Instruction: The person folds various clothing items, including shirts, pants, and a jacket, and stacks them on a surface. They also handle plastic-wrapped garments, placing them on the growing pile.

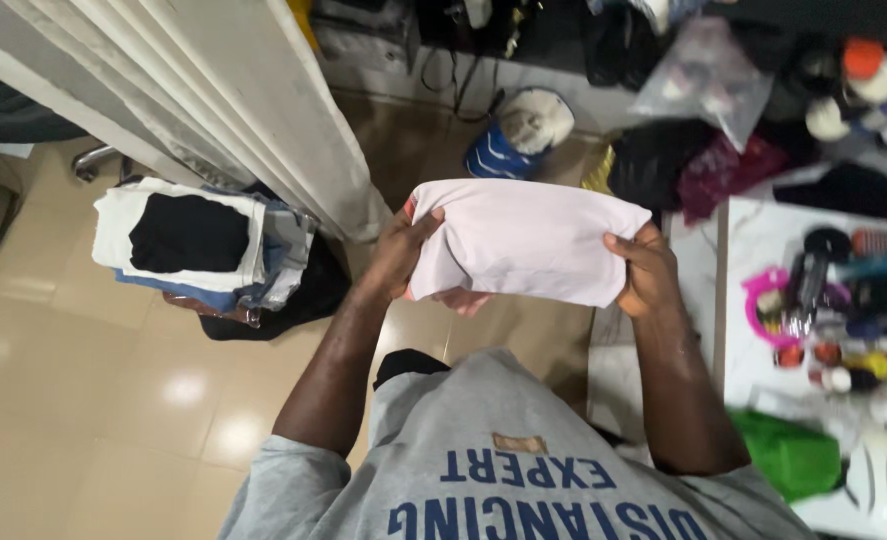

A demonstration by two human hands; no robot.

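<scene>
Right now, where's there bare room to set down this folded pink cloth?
Both hands, left and right, hold the pink cloth. Bare tiled floor lies below the stack of folded clothes; another bare strip lies between the curtain and the cap. The white table at right is crowded with bottles.

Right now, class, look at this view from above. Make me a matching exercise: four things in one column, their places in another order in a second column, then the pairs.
1. pale pink cloth
2. stack of folded clothes
3. cap
4. green bag

A. on the floor at left
B. lower right, by the white table
C. held between both hands
D. on the floor beyond the cloth

Pairs: 1-C, 2-A, 3-D, 4-B
</scene>
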